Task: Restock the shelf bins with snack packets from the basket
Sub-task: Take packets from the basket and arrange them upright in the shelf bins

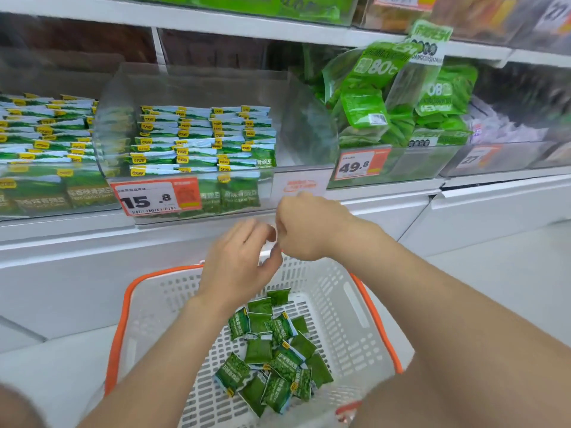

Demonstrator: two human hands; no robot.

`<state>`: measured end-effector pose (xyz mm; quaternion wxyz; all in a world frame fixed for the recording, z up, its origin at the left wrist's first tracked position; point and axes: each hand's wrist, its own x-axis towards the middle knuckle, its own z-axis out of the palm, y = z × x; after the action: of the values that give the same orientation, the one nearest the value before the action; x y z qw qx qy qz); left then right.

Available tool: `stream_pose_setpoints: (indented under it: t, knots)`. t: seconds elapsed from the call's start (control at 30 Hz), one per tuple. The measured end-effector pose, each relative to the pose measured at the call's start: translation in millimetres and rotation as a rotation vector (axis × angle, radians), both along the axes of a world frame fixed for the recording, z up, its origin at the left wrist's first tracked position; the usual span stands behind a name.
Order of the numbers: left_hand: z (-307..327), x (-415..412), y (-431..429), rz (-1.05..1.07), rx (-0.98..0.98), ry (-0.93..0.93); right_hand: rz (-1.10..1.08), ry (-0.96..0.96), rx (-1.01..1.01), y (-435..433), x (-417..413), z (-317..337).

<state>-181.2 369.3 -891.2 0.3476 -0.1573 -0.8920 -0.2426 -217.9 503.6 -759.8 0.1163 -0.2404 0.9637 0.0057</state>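
Forearms enter from the bottom edge, both reaching over the basket (336, 291). Left hand (241, 264) hovers above the basket's far wall, fingers loosely curled, nothing seen in it: released. Right hand (309, 233) is just beyond the same wall, knuckles up, fingers folded under and hidden; cannot tell whether it pinches anything. Fingertips of the two hands nearly meet.

Snack packets (275, 350) lie in a loose heap on the basket floor, below both hands. Above and behind the basket: clear shelf bin (191, 84), price label (154, 197) on its front, matching stacked packets (204, 134) stopping short of its right wall. Judged the gap to fill. Basket sits directly under this bin, presumably to keep each transfer short.
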Motion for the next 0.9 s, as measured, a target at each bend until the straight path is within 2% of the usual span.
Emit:
stream_pose_setpoints:
  t: [0.13,0.23,0.33,0.43,0.6,0.77,0.9]
  knots:
    - [-58.4,7.2,4.0,-0.033,-0.230,-0.642,0.086,-0.294,0.289,5.3,15.4,-40.6]
    - [-104.6,15.1,5.4,-0.072,-0.398,-0.948,0.156,-0.353,0.420,8.7,20.7,-67.8]
    - [-151.7,29.6,3.2,-0.084,-0.539,-1.211,0.188,-0.387,0.430,10.3,18.9,-80.0]
    - [-189.8,48.6,-3.0,-0.091,-0.623,-1.402,0.228,-0.343,0.438,4.9,15.4,-83.6]
    - [-222.8,66.1,-11.7,-0.033,-0.623,-1.522,0.280,-0.323,0.374,-9.8,5.4,-95.5]
    - [-238.5,63.4,-7.5,-0.024,-0.568,-1.463,0.279,-0.355,0.356,-19.4,-1.0,-90.7]
    - [-238.5,63.3,-8.7,-0.034,-0.608,-1.410,0.264,-0.356,0.341,-25.4,-4.4,-91.2]
